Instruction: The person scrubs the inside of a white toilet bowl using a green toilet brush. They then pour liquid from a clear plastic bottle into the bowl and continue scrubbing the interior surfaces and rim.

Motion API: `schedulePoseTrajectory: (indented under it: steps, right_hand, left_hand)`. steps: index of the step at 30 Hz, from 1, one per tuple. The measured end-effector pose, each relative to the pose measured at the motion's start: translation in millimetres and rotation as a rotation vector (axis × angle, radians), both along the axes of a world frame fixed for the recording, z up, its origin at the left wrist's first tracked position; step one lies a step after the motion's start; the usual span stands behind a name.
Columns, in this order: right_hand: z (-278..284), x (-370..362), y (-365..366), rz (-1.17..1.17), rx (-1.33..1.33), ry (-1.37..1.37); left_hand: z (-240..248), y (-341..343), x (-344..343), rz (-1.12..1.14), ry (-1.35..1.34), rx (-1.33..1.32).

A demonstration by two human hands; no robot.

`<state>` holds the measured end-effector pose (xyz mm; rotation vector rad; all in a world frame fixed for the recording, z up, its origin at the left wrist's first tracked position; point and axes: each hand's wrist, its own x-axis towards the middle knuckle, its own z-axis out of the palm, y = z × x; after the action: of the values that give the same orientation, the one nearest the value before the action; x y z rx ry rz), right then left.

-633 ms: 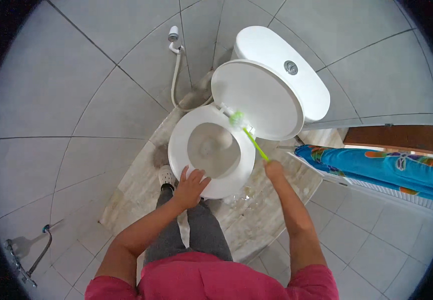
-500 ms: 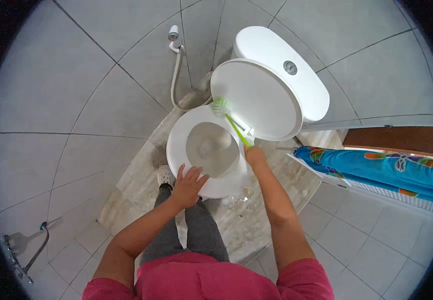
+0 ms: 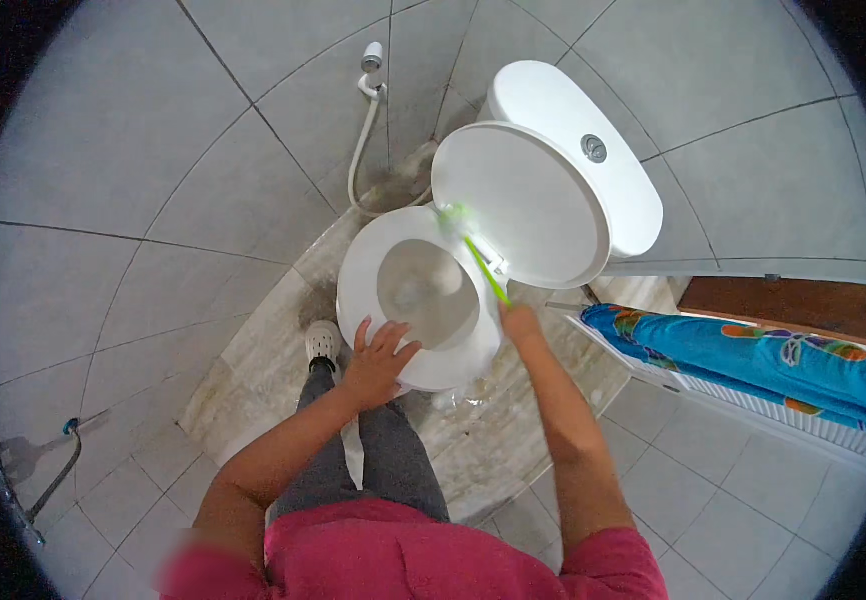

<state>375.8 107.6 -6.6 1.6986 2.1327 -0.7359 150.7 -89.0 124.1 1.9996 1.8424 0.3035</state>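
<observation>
My right hand is closed round the handle of a green toilet brush. The brush's pale green head, smeared by motion, is at the back of the white toilet seat, close to the hinge. My left hand rests on the seat's near edge, its fingers spread beside the bowl opening. Raised behind the seat, the white lid leans toward the cistern, which has a round metal button on top. The bowl lies open through the seat.
A white bidet sprayer with its hose hangs on the grey tiled wall. A blue patterned cloth hangs at the right. At the far left is a wall tap with a hose. Wet marble-look floor surrounds the toilet base.
The brush and my right hand have shifted slightly down and to the right in the picture, while the whole view has also moved a little. My left hand stays on the seat.
</observation>
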Motion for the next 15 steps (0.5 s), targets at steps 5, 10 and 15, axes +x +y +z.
schedulePoseTrajectory:
  steps: [5,10,15]
  right_hand:
    - [-12.8,-38.1,12.2,0.032,0.013,0.021]
    - [32.1,61.0,-10.4,0.036,-0.177,-0.18]
    - [17.4,68.8,-4.4,-0.075,-0.061,-0.074]
  left_hand:
    - [2.2,3.0,2.3,-0.019,0.042,-0.024]
    - [8.5,1.4,-3.8,-0.004,-0.002,0.006]
    - [10.9,12.2,3.3,-0.038,-0.033,0.039]
